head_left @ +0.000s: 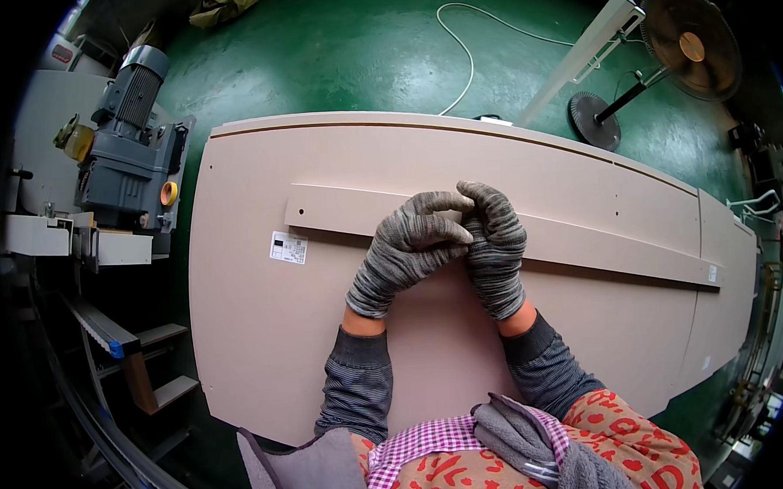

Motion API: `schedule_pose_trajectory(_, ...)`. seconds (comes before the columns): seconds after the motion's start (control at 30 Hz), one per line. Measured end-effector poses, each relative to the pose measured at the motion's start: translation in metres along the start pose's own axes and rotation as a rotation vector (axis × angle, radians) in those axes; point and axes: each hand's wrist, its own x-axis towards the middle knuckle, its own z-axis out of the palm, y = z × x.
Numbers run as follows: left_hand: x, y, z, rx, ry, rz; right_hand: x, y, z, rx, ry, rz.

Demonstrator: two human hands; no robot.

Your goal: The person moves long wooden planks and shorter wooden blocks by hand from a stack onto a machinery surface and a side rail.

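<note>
Machinery on the far left first — a grey motor unit sits beside the big beige panel. On that panel lies a white label and a narrow beige strip. My left hand and right hand, both in grey gloves, meet over the strip, fingers curled together, touching — can't tell if they pinch anything. Strip looks placed, nothing fastened as far as I see. Fan off right.
</note>
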Motion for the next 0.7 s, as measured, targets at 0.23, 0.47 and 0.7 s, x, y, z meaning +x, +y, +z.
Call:
schedule_pose_trajectory(0.23,0.002,0.000,0.002,0.098,-0.029,0.019,-0.001,-0.001,0.002,0.012,0.008,0.044)
schedule_pose_trajectory(0.47,-0.002,-0.003,-0.004,-0.228,0.029,-0.116,0.002,-0.002,0.002,-0.038,0.029,-0.017)
schedule_pose_trajectory(0.7,-0.007,-0.009,-0.007,-0.623,0.231,-0.056,0.002,-0.005,0.005,-0.111,0.037,-0.074)
